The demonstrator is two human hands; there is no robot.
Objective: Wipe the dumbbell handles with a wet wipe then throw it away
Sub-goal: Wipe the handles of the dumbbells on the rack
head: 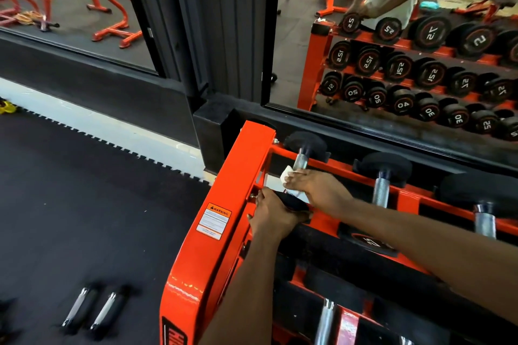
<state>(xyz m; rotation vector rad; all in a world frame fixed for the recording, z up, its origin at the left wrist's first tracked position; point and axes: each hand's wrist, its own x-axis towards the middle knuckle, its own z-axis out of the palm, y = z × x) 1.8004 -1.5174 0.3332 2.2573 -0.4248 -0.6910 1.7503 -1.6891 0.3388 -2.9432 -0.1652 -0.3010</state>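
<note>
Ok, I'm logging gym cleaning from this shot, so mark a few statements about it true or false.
1. The right hand holds a white wipe against a dumbbell handle. True.
2. The left hand hangs idle. False: it grips that dumbbell's near head.
3. Two dumbbells lie on the floor mat. True.
4. The rack is blue. False: it is orange.

A row of dumbbells (381, 190) is set on the rack (224, 176), which is placed before the mirror (294, 50). Left of the rack, nearer, two loose dumbbells (77, 307) are laid on the floor (84, 204).
</note>
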